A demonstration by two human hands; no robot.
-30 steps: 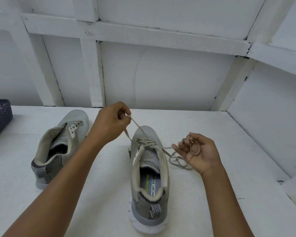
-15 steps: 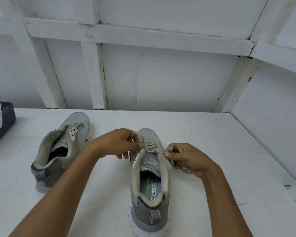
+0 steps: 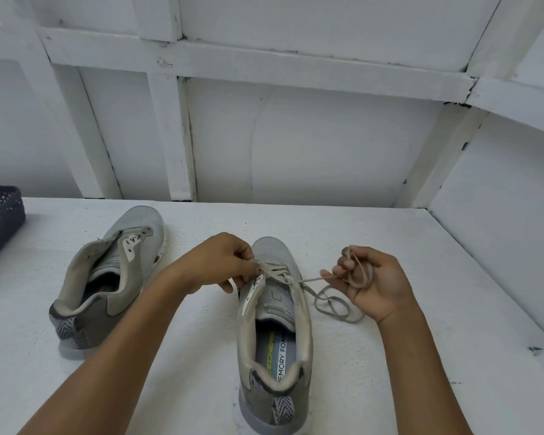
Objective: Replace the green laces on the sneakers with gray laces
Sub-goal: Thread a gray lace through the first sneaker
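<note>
**A:** What's at the far left?

**B:** A dark speckled shoe (image 3: pixel 4 227), cut off by the edge of the view. It sits on the white counter (image 3: pixel 437 262), apart from the rest.

**A:** And next to it?

**B:** A gray sneaker (image 3: pixel 120 265) with no lace in it, toe pointing towards the wall and its tongue loose. It stands to the left of the person's left forearm without touching it.

**A:** What's the left hand doing?

**B:** The left hand (image 3: pixel 223 262) has its fingers curled. It pinches the gray lace (image 3: pixel 277 271) at the left eyelet row of the second gray sneaker (image 3: pixel 274 309).

**A:** Where is that sneaker?

**B:** In the middle of the counter, heel towards the person and toe away. The lace crosses only the eyelets nearest the toe, and the ones nearer the tongue top are bare.

**A:** And to the right?

**B:** A strand runs from the right eyelet side across to the right hand (image 3: pixel 374 284). That hand is palm up, with its fingers curled round a few coils of the lace. More slack lies in loose loops on the counter, between the sneaker and the wrist.
</note>
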